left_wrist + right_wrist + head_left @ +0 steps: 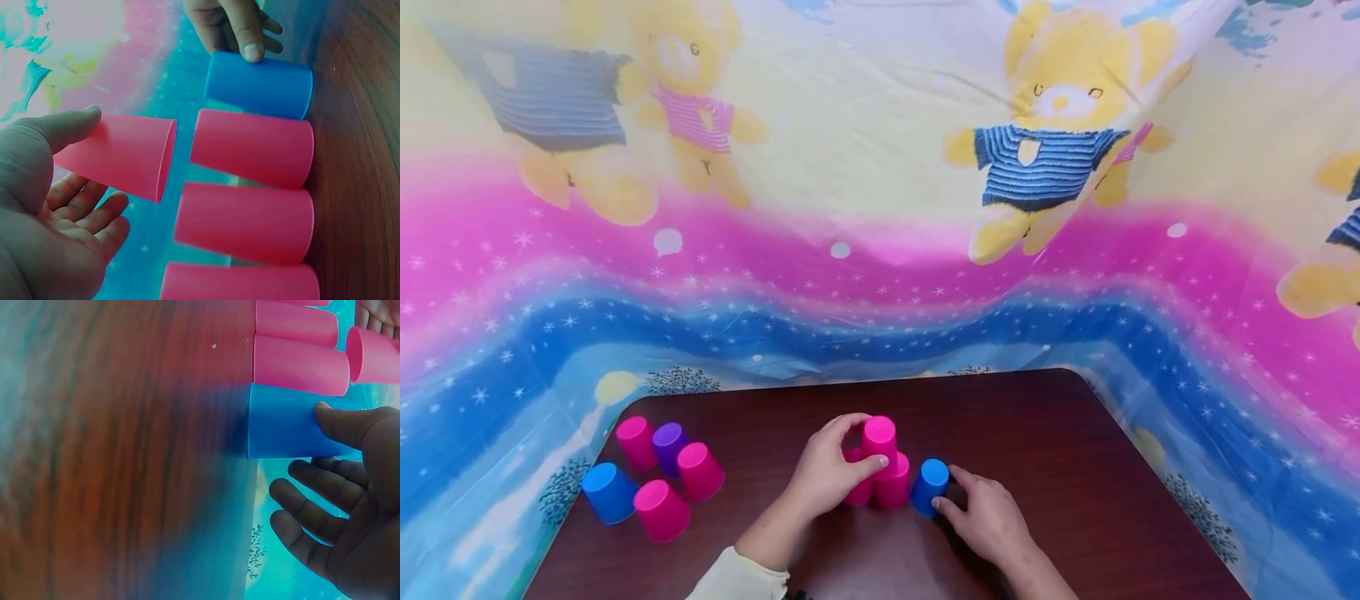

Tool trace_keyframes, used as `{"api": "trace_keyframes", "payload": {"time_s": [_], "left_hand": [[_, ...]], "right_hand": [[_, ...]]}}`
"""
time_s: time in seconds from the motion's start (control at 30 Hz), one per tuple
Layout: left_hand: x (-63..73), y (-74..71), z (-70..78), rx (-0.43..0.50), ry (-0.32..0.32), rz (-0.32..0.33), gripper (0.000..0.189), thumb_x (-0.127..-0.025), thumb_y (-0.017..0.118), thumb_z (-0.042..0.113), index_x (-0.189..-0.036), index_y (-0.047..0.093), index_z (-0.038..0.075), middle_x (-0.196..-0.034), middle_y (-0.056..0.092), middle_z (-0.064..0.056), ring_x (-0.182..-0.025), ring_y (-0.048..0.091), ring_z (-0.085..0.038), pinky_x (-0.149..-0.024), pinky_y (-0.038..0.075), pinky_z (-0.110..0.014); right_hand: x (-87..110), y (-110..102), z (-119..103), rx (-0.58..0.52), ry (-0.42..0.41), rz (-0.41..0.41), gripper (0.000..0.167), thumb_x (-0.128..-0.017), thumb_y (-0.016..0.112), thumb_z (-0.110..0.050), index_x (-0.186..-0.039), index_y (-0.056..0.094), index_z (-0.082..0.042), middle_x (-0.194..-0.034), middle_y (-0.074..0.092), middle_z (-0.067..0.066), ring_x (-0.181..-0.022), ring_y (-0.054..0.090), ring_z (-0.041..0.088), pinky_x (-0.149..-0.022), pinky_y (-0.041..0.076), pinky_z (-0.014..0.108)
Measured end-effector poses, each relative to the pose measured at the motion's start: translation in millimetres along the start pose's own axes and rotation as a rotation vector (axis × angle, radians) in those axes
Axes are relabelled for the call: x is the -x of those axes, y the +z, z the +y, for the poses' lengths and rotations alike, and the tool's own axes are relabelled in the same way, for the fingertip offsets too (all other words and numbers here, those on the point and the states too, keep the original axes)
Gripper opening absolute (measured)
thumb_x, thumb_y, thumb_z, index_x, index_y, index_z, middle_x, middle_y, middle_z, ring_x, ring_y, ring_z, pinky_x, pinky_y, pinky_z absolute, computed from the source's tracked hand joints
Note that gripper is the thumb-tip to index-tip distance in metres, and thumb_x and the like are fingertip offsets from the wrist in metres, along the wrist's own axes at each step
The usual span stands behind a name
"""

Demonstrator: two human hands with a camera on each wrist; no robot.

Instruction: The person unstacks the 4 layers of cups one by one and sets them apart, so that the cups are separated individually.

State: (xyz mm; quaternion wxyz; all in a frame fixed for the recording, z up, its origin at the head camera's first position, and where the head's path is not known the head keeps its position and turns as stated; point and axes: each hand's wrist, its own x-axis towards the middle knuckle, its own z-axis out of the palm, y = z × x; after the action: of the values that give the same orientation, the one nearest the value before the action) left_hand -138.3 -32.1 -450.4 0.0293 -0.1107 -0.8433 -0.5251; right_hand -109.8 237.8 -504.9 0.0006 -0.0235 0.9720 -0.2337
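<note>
1. I have the left hand grasping one pink cup, with its thumb on one side. The lower fingers curl loosely under it.
2. This cup is upside down, just above a row of three pink cups. In the left wrist view I see a little gap, so it is not down on them.
3. The row stands on the counter, wide ends down.
4. I have the right hand pinching a blue cup with thumb and fingers. The other fingers stick out, loose. The blue cup stands upside down on the counter, right beside the end of the row.
5. More cups stand off to the left: three pink, one blue and one purple.
6. I think the step now is building: one cup goes up top, one goes at the end.
7. Next, I would want the pink cup put down softly across two cups, and the blue one kept steady. A bump could knock the row.
</note>
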Motion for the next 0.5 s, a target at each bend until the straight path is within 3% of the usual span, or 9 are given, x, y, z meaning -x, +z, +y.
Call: {"api": "trace_keyframes", "payload": {"time_s": [0.27, 0.5], "left_hand": [[23.3, -33.6, -15.3, 0.04, 0.013, 0.113, 0.06, -0.077, 0.093, 0.026, -0.131, 0.067, 0.021, -0.122, 0.069, 0.003, -0.113, 0.066, -0.021, -0.096, 0.057, -0.049], [47.7, -65.0, -28.1, 0.051, -0.04, 0.164, 0.06, -0.078, 0.093, 0.022, -0.132, 0.066, 0.016, -0.129, 0.068, -0.002, -0.127, 0.063, -0.029, -0.108, 0.05, -0.047]], "right_hand": [[1.1, 1, -1, -0.008, 0.0, 0.005, 0.067, -0.086, 0.083, -0.043, -0.141, 0.064, -0.009, -0.132, 0.07, 0.011, -0.124, 0.064, 0.036, -0.101, 0.05, 0.062], [1.8, 1, -2, -0.01, -0.001, 0.003, 0.068, -0.087, 0.083, -0.042, -0.142, 0.063, -0.009, -0.132, 0.07, 0.011, -0.124, 0.064, 0.037, -0.101, 0.05, 0.062]]}}
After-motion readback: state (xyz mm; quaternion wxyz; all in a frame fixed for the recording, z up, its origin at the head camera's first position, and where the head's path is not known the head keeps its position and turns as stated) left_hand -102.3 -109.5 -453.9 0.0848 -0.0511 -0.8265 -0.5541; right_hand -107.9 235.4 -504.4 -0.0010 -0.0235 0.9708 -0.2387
